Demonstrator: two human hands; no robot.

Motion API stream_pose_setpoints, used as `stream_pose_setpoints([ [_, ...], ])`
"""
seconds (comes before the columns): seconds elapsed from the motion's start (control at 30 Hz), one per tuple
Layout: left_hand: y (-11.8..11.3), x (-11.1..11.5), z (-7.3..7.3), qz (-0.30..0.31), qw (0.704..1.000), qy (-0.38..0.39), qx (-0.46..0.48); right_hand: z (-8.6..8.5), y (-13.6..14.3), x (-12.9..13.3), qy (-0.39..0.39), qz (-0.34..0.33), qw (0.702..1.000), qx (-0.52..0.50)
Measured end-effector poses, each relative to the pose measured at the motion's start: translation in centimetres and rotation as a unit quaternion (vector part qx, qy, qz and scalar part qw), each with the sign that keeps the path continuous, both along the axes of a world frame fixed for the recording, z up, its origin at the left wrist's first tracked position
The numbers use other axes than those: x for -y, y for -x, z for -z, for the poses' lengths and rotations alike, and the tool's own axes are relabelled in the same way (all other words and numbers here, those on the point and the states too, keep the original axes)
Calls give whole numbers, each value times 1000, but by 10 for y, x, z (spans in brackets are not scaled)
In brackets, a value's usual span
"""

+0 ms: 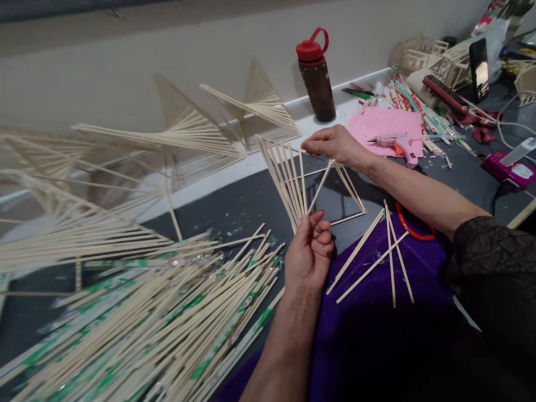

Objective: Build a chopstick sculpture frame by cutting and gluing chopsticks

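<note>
A frame of chopsticks (288,184), with several sticks fanned side by side along one edge, stands tilted above the dark table. My left hand (310,248) is closed around the lower end of the fan, its thumb pressed to the sticks. At the top, my right hand (337,146) pinches with thumb and fingers at the upper end of the rightmost chopstick (304,181). Open triangular sides of the frame reach right, beneath my right forearm. Loose chopsticks (355,251) lie on a purple cloth (368,268) near me, beside a red loop-shaped handle (421,231).
Many chopsticks (180,312), some in green-white wrappers, cover the left. Finished twisted chopstick frames (176,139) stand along the wall. Behind are a red-capped bottle (318,84), a pink glue gun (397,144) on pink paper (385,120), and an upright phone (479,70).
</note>
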State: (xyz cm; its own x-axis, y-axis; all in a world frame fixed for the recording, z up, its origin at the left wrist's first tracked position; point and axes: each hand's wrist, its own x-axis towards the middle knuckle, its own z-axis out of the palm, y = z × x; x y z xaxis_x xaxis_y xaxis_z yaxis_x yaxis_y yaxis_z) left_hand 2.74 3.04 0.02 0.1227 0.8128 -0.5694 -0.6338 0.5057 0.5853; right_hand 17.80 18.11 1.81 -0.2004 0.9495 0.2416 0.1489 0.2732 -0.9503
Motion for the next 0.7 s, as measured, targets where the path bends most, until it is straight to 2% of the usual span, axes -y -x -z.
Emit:
stream_pose_setpoints([
  [0.5, 0, 0, -1, -3, 1000, 2, -10, 1, 6, -2, 54, -47, 992, -102],
  [0.7, 0, 0, -1, -14, 1000, 15, -2, 9, 11, -11, 63, -85, 985, -138],
])
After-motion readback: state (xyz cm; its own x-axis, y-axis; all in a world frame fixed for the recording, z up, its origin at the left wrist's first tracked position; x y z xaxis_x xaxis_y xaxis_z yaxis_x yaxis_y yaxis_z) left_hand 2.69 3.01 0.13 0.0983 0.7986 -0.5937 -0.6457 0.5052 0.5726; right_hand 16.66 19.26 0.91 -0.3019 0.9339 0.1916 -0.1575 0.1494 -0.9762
